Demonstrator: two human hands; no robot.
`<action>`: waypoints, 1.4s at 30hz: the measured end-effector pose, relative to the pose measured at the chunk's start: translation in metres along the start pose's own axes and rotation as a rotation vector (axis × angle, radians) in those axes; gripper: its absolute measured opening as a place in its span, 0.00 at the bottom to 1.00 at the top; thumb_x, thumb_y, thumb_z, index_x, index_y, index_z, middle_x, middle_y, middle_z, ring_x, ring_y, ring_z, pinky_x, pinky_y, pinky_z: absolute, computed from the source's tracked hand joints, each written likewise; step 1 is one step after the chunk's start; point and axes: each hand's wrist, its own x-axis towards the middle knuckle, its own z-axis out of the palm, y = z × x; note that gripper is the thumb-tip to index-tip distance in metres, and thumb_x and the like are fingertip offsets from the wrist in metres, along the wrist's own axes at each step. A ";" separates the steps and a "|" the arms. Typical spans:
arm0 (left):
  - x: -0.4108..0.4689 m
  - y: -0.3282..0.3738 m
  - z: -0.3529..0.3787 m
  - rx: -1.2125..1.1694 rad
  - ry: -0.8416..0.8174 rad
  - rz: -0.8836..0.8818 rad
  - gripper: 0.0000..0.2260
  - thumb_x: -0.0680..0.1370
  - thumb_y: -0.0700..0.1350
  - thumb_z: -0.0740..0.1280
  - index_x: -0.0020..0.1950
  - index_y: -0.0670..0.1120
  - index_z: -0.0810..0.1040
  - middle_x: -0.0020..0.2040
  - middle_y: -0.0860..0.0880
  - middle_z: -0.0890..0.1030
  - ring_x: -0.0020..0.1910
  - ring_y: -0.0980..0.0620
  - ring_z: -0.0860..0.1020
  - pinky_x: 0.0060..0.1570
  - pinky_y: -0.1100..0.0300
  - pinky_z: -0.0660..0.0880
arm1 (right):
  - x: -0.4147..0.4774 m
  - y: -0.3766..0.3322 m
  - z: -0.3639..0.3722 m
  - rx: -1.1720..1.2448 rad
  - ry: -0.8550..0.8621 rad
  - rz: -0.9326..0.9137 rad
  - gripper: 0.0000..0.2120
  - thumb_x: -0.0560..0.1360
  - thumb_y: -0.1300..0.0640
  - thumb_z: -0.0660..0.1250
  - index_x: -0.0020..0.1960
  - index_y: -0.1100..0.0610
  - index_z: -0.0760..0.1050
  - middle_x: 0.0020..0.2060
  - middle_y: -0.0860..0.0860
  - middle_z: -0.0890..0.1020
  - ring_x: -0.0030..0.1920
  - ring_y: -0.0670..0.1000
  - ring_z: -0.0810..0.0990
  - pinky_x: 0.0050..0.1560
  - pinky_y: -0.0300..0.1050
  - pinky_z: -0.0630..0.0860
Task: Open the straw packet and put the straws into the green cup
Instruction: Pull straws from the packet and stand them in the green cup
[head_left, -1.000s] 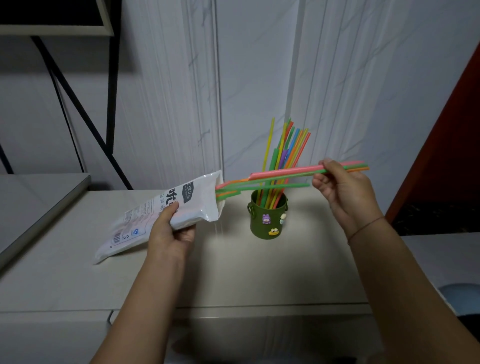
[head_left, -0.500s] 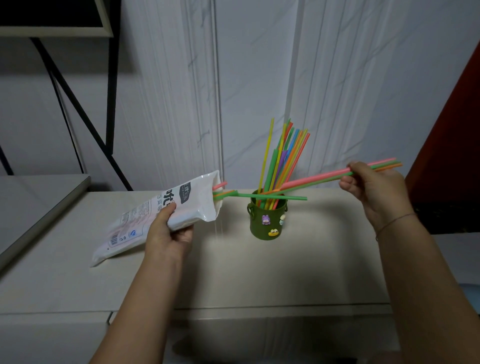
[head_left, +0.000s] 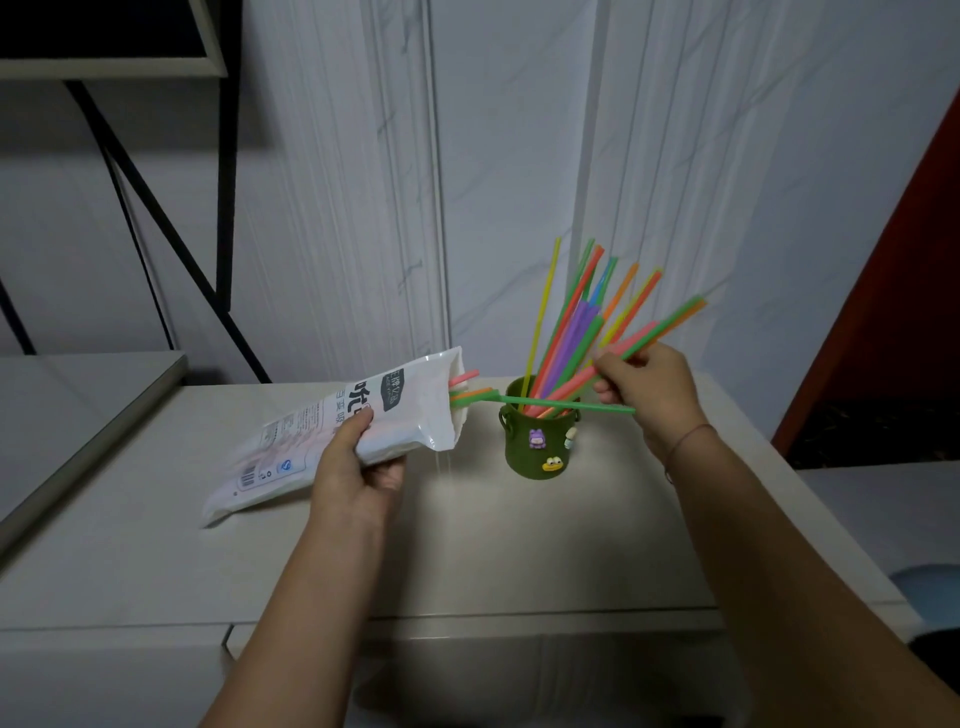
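My left hand (head_left: 358, 467) grips the white straw packet (head_left: 332, 431), tilted with its open mouth toward the cup. Pink, orange and green straw ends (head_left: 467, 389) poke from that mouth. One loose green straw (head_left: 561, 404) runs from the packet across the cup's rim. The green cup (head_left: 540, 447), with small stickers, stands on the table and holds several upright coloured straws (head_left: 576, 322). My right hand (head_left: 644, 384) pinches a small bunch of pink, green and orange straws (head_left: 660, 330), slanted with their lower ends in the cup.
The beige table (head_left: 467, 545) has a front edge near me. A black metal shelf frame (head_left: 171, 208) stands at the back left beside a white wall. A red-brown panel (head_left: 909, 260) rises at the right, and a pale blue object (head_left: 930, 592) sits low right.
My right hand has drawn the small bunch out of the packet, swung it rightward, then tipped its lower ends down into the cup. The packet has stayed in my left hand.
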 end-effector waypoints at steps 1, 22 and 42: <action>0.000 -0.001 0.000 0.007 -0.003 0.000 0.07 0.74 0.33 0.67 0.49 0.44 0.77 0.44 0.46 0.84 0.44 0.49 0.82 0.37 0.52 0.82 | 0.000 0.003 0.003 -0.002 -0.028 0.013 0.07 0.75 0.65 0.65 0.38 0.61 0.75 0.28 0.56 0.76 0.20 0.41 0.74 0.25 0.32 0.75; -0.003 0.002 0.002 -0.016 0.014 0.006 0.21 0.74 0.33 0.67 0.67 0.43 0.73 0.57 0.45 0.82 0.53 0.47 0.82 0.37 0.52 0.82 | -0.014 0.009 -0.018 -0.063 -0.232 0.438 0.07 0.74 0.66 0.66 0.38 0.63 0.76 0.25 0.56 0.77 0.19 0.44 0.74 0.23 0.33 0.75; -0.007 0.000 0.003 0.153 -0.081 0.227 0.17 0.71 0.34 0.71 0.56 0.48 0.77 0.56 0.49 0.83 0.53 0.52 0.83 0.52 0.53 0.80 | -0.035 0.002 0.019 0.790 -0.066 0.685 0.24 0.81 0.49 0.48 0.46 0.64 0.76 0.50 0.61 0.79 0.52 0.62 0.78 0.53 0.55 0.73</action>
